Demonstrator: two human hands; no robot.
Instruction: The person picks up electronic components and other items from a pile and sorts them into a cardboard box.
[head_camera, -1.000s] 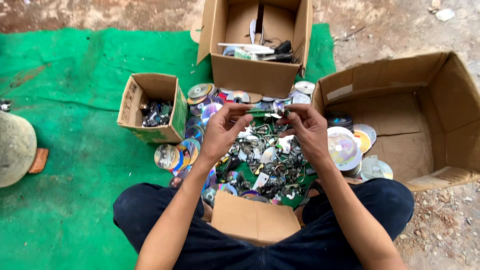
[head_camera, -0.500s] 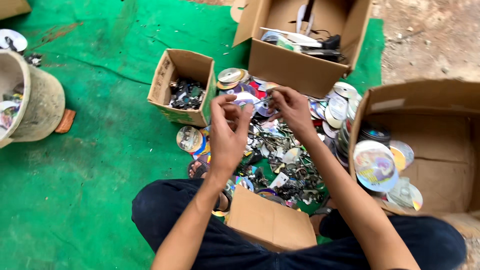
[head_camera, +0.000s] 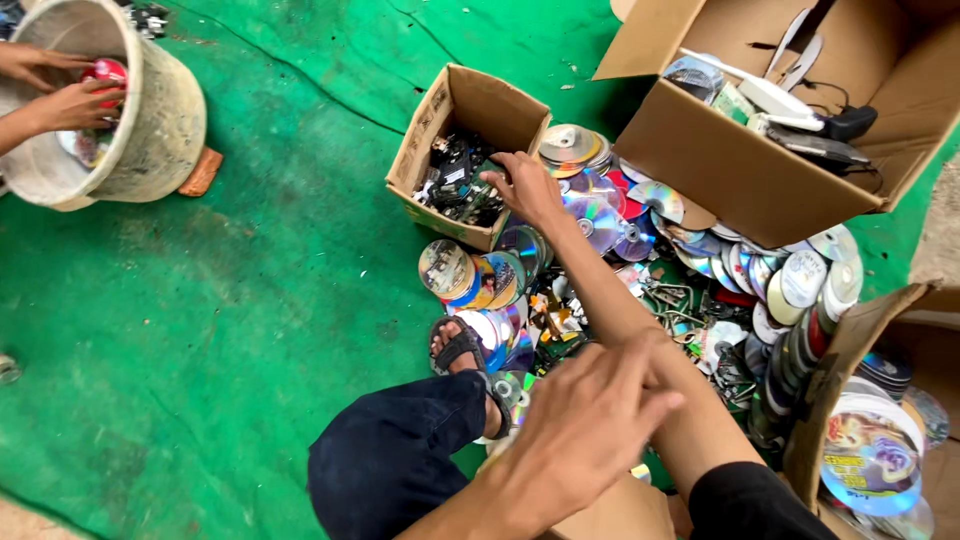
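The right hand (head_camera: 525, 190) is reaching across to the small cardboard box (head_camera: 465, 155) of dark scrap parts (head_camera: 455, 185), fingers curled over its rim; whether it grips anything is unclear. The left hand (head_camera: 585, 435) is hovering loosely open, empty, well nearer the body, above scattered discs (head_camera: 600, 215).

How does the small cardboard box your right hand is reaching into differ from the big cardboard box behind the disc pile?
The small cardboard box stands upright with its flaps open; the big cardboard box looks tipped, its opening facing partly sideways. The small one holds dark, small parts; the big one holds larger, mostly pale pieces, a dark cabled item and discs. The right hand is at the small box's rim; no hand is near the big one. Both are brown, open, and sit on the green mat.
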